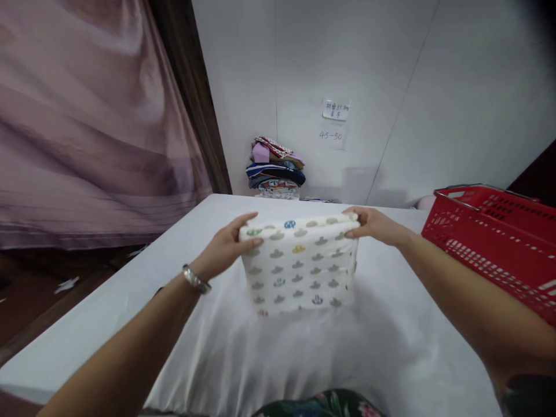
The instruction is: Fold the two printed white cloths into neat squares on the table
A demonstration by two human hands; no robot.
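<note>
A white cloth point(304, 266) printed with grey, green, blue and yellow hat shapes hangs folded between my two hands, above the white-covered table. My left hand point(232, 240) pinches its upper left corner, thumb in front and fingers behind. At the upper right corner, my right hand point(369, 225) grips the fabric in the same way. A silver bracelet point(196, 279) circles my left wrist. The far side of the cloth is hidden from view.
A red plastic basket point(490, 231) stands at the table's right edge. Folded fabrics point(277, 168) are stacked by the wall, below paper notes point(335, 110). A pink curtain point(87, 116) hangs on the left. The white table point(108, 324) extends beneath my arms.
</note>
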